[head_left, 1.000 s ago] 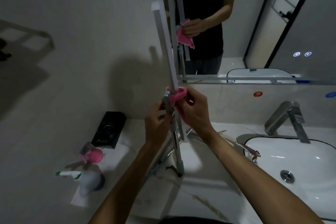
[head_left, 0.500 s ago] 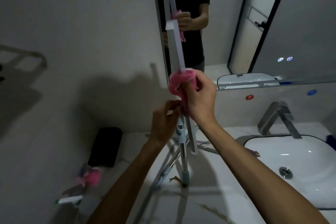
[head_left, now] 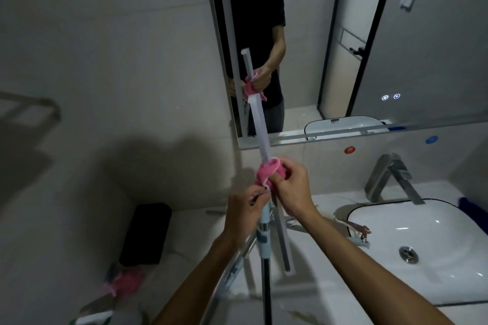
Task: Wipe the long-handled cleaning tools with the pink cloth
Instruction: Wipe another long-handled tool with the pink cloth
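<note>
Since 0.5 s ago, both hands have been lowered in view, with more white bar exposed above the cloth. Right hand (head_left: 291, 190) is clenched around the pink cloth (head_left: 268, 171), which is wrapped round the white bar (head_left: 260, 124). Left hand (head_left: 244, 210), just at 7 o'clock of it, is gripped on the tool pole (head_left: 264, 235) below the cloth. Pole is held near upright above the counter (head_left: 303, 295). More metal handles (head_left: 237, 258) are seen leaning at 6 o'clock. Sink (head_left: 435, 253) and faucet (head_left: 390, 179) are placed at 3 o'clock, black box (head_left: 145, 235) at 9 o'clock, mirror (head_left: 343, 47) at 12 o'clock.
</note>
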A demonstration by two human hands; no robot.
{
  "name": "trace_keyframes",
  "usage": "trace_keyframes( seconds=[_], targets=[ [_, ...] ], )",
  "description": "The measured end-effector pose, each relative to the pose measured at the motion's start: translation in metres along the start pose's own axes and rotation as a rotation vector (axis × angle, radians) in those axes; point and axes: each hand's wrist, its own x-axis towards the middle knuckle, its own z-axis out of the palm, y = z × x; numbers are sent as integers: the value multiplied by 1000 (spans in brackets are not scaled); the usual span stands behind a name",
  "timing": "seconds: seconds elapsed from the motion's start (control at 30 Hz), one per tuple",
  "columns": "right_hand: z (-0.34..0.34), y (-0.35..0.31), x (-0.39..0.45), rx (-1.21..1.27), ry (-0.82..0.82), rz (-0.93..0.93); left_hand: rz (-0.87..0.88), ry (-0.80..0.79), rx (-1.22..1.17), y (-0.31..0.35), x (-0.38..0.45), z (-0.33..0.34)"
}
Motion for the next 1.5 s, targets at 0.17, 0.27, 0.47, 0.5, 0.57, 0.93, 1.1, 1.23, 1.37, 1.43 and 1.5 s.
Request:
trace_keyframes(
  seconds=[0.17,0.27,0.47,0.5,0.57,0.93,1.1,1.23,1.37,1.43,1.5],
  targets=[
    [-7,-28,3,75,27,-53,-26,89,-116,18,5,-3],
    [-9,-49,8,123,57,-131,22,132,-197,32,14,-11],
    [-13,-66,7,162,76,-237,135,188,-261,42,18,-13],
    [-13,-65,6,165,79,-248,131,189,-263,41,18,-12],
    [-14,-63,6,167,87,-260,126,187,-246,39,18,-10],
    [-12,-57,7,133,153,-227,154,234,-109,34,14,-3],
    [-12,-58,3,137,216,-255,183,255,-81,34,13,-3],
    [-9,-58,0,86,112,-227,190,333,16,32,18,-5],
    [0,-48,-7,-46,-40,-165,136,278,-37,32,20,-2],
    [0,-45,-4,-85,14,-170,196,223,-29,31,17,-2],
    [-3,-43,-1,-76,48,-184,217,205,-81,31,13,-4]
  ],
)
